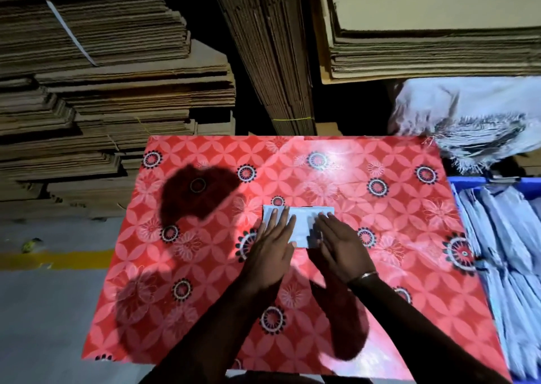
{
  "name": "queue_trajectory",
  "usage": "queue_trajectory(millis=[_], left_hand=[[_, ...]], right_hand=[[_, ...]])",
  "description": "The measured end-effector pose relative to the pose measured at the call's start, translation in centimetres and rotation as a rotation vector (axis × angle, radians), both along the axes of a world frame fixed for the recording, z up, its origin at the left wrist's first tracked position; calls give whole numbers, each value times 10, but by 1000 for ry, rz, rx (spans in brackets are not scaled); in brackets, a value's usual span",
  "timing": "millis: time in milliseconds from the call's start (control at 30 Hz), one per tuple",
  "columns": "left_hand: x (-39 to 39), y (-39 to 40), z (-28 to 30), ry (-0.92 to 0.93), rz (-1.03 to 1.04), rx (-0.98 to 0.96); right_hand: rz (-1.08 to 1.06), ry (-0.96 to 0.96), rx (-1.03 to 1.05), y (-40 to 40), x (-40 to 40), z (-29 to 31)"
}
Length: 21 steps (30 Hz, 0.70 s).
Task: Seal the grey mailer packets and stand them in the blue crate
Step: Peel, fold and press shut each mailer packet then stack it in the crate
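Here, on the table with the red flowered cloth (366, 208), a single grey mailer packet (303, 222) lies flat near the middle, and both of the person's hands are pressed down on it. The left hand (272, 246) covers the packet's nine o'clock end with fingers straight and close together, palm down, gripping nothing. The right hand (342, 246) lies over the three o'clock end the same way, fingers straight and flat on the grey surface; a thin bangle (366, 275) sits at its wrist. At three o'clock from the table, touching its edge, stands the blue crate (474, 180), already packed with grey packets (503, 237) on their edges. Beyond it, toward one o'clock, a loose heap of pale sacks (468, 120) is piled up. From ten to twelve o'clock rise stacks of flattened cardboard (102, 90).
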<state>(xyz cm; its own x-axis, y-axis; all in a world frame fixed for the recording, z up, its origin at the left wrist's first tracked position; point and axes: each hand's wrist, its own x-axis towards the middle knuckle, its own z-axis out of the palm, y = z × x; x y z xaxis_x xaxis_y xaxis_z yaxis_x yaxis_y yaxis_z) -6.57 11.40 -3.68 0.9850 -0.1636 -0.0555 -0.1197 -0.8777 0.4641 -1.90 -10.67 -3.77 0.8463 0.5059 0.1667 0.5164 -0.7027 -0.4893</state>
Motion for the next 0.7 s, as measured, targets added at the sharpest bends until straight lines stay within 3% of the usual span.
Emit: queue_trajectory(millis=[133,233,700], left_hand=[[23,4,-8,76,10,197],[29,10,-20,231,-50,222],[28,13,-32,233,-93,178]], right_hand=[[31,170,-156,40,10,-6],[48,267,-266,60,18,-24],[13,254,-361,68,19,-53]])
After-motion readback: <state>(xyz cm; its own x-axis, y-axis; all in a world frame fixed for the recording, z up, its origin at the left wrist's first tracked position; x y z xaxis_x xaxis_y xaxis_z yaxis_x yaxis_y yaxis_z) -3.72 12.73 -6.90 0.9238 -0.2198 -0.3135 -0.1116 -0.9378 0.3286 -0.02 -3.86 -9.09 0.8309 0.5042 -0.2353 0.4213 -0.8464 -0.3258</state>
